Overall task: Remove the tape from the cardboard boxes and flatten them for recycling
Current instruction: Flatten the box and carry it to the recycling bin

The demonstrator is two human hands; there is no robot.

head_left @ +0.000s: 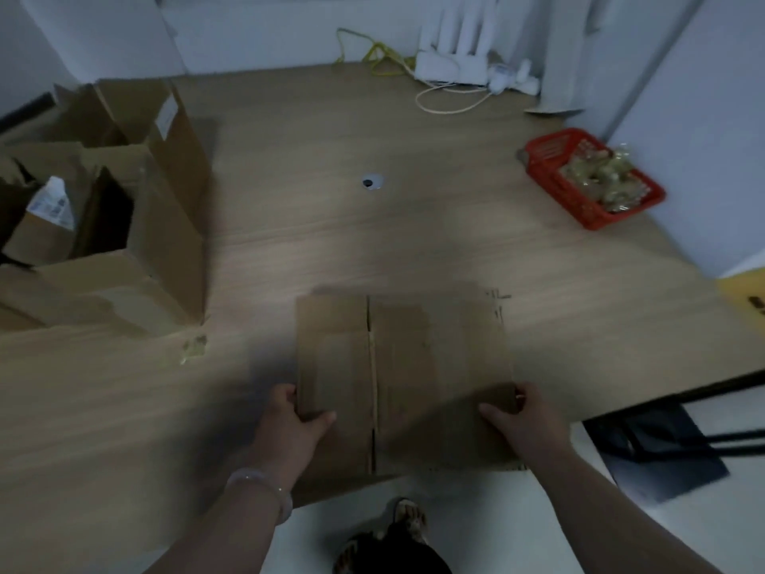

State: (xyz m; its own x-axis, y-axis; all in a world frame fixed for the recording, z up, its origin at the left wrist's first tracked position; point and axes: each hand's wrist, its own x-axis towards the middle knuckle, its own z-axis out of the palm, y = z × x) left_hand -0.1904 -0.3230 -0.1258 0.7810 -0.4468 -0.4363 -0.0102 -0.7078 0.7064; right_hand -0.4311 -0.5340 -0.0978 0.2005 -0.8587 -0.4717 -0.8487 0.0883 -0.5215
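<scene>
A brown cardboard box (410, 366) lies at the near edge of the wooden table (331, 242), its top flaps meeting in a seam left of centre. My left hand (296, 420) grips the box's left side, thumb on top. At the right side my right hand (523, 420) holds the box the same way, thumb on top and fingers round the edge. Larger opened cardboard boxes (124, 225) stand at the table's left, one with a white label showing inside. A scrap of clear tape (193, 349) lies on the table near them.
A red basket (550, 167) filled with crumpled tape sits at the right of the table. A white router (451, 55), yellow and white cables and a power strip lie at the back. A cable hole (371, 183) is mid-table. Black chair legs (662, 432) stand lower right.
</scene>
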